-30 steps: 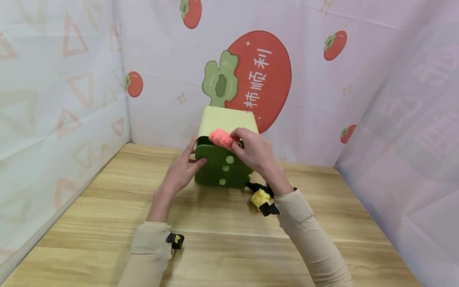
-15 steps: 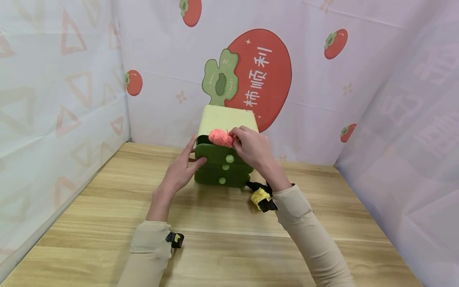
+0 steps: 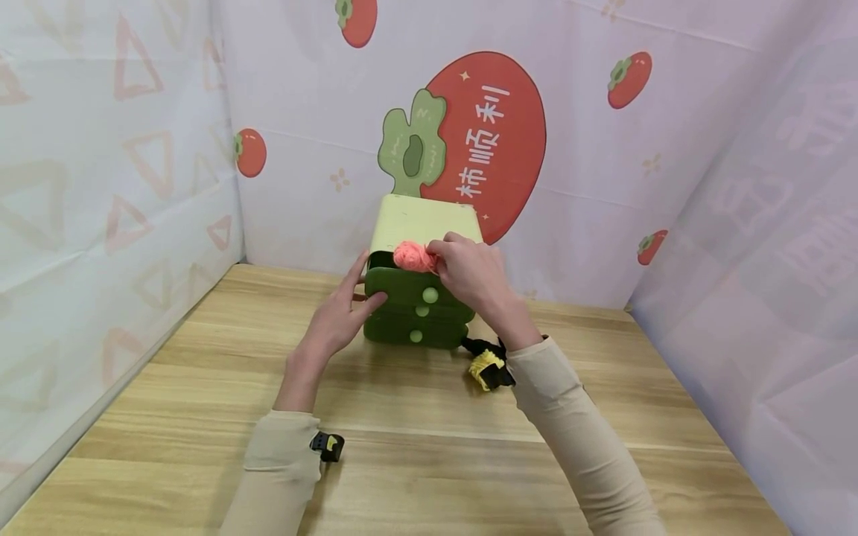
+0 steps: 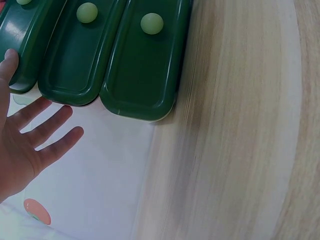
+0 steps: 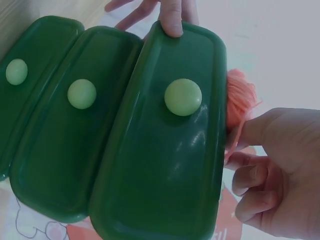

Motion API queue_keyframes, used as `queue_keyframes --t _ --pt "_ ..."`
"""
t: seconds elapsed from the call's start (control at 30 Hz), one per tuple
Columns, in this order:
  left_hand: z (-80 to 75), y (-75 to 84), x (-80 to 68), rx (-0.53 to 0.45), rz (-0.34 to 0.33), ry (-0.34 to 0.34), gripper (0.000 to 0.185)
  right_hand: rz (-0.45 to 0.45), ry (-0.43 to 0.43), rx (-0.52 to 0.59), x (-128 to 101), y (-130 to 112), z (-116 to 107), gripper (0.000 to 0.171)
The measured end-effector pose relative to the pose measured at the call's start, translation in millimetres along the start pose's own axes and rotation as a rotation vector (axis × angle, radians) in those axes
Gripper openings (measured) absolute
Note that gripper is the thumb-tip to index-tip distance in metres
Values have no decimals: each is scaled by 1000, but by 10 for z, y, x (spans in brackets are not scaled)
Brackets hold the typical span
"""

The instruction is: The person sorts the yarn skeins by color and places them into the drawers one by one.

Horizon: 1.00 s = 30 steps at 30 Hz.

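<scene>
A small green drawer cabinet (image 3: 417, 313) with a pale top stands at the back of the wooden table (image 3: 415, 432). Its top drawer (image 5: 165, 145) is pulled out; each of the three drawer fronts carries a pale round knob (image 5: 183, 97). My right hand (image 3: 469, 277) pinches a pink ball of yarn (image 3: 413, 257) over the drawer's opening; the yarn (image 5: 241, 100) shows just behind the drawer front. My left hand (image 3: 338, 316) is spread, with its thumb (image 5: 171, 20) on the left end of the top drawer front and its fingers (image 4: 50, 132) straight beside the cabinet.
A yellow ball of yarn (image 3: 484, 366) lies on the table right of the cabinet, under my right wrist. Printed fabric walls (image 3: 114, 186) close in the left, back and right sides. Bare tabletop stretches in front of the cabinet.
My right hand has carried the pink yarn slightly back and down toward the open top drawer. The left hand has stayed on the drawer front.
</scene>
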<state>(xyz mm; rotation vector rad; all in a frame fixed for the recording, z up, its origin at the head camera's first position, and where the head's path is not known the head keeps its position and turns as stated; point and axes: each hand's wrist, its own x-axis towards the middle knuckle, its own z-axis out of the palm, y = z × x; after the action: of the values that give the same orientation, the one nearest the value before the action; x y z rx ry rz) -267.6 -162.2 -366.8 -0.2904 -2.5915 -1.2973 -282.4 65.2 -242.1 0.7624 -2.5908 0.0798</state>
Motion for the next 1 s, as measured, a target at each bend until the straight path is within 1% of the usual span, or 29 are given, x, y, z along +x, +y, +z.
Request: queue_keyframes --t 0.33,0.53,0.7,0.8,0.9,1.0 --pt "-15 10 -4 -4 -1 -6 80 -45 -71 -62 66 -24 -54 22" --pt "-37 32 -12 9 1 -23 79 -30 -115 -60 88 -32 -75 21" --pt "-47 59 6 25 9 -22 83 -10 -142 -82 135 -59 -128 27" --pt "-46 59 0 26 12 -16 84 -17 -177 -90 194 -93 -142 29" --pt "-37 49 -18 24 6 -11 84 -34 -228 -76 230 -116 -115 28" --pt "-19 42 -25 25 10 -14 84 -24 -236 -44 211 -115 -81 27"
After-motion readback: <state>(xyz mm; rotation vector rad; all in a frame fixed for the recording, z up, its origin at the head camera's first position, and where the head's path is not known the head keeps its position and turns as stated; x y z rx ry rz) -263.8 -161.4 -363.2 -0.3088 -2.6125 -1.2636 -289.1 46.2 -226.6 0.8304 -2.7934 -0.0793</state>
